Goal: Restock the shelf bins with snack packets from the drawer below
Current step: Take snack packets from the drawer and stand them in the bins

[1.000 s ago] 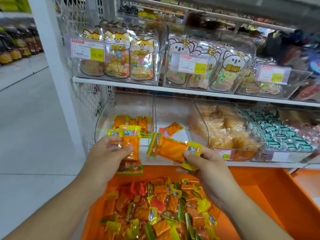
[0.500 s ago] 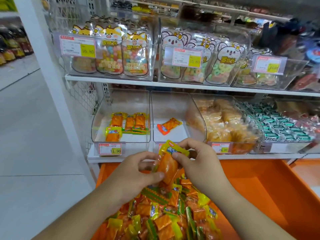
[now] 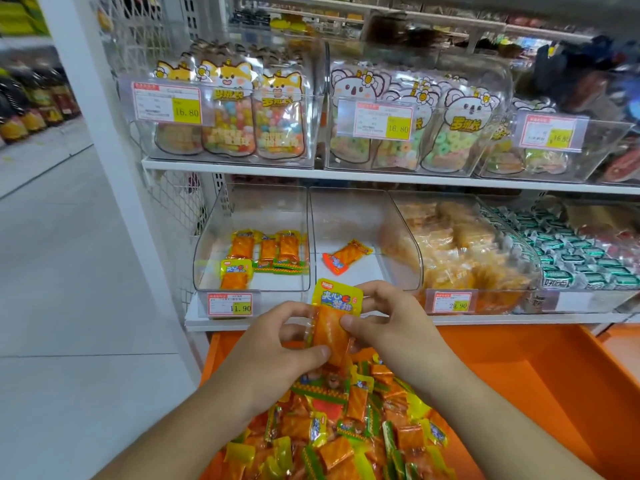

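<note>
Left packet dropped in left bin (image 3: 221, 237); now both hands, left (image 3: 273, 344) and right (image 3: 391, 327), pinch 1 packet (image 3: 334, 317) over drawer (image 3: 519, 375), next to bin.

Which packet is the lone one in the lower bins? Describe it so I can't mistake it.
Find the lower shelf just above the orange drawer. The second clear bin from the left holds one orange packet, lying slantwise alone. Its end is red, unlike the yellow-topped and green-ended packets in the left bin.
</note>
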A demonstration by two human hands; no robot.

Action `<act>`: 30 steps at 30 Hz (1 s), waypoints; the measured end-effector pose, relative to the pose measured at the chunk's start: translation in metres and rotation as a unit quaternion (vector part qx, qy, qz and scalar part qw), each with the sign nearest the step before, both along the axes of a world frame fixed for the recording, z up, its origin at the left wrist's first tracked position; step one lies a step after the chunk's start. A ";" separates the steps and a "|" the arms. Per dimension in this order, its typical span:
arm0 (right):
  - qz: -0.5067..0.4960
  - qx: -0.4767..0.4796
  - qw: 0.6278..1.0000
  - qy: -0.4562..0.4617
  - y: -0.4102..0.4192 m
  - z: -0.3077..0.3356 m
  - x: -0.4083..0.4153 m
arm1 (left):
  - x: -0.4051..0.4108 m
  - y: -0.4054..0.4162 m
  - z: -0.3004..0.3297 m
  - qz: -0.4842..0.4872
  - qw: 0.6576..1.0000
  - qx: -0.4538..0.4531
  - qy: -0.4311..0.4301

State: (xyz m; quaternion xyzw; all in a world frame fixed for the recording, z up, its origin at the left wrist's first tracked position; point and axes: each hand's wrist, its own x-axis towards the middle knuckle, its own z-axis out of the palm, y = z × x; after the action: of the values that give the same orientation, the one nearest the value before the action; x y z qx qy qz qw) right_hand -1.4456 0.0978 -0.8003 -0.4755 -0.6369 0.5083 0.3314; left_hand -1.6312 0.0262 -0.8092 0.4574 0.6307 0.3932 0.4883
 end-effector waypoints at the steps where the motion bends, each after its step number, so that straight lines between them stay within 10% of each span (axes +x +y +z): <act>1: 0.002 0.002 1.000 -0.006 0.001 0.000 -0.003 | -0.002 0.001 0.001 0.001 1.000 -0.004 -0.002; 8: 0.036 0.013 0.999 0.001 0.031 0.010 -0.039 | -0.038 0.025 0.020 0.061 0.998 0.003 0.012; 14: 0.064 0.184 0.956 -0.219 0.078 0.003 -0.053 | -0.086 0.106 0.018 0.156 0.983 0.041 0.084; 30: 0.104 0.188 0.941 -0.260 0.098 -0.024 -0.056 | -0.097 0.195 -0.058 -0.028 0.970 -0.104 0.216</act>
State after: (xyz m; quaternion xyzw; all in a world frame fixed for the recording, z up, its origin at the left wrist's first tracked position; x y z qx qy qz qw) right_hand -1.5011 0.1956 -0.8244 -0.4514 -0.8308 0.2694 0.1828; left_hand -1.7280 0.2213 -0.8669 0.4956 0.7456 0.2031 0.3966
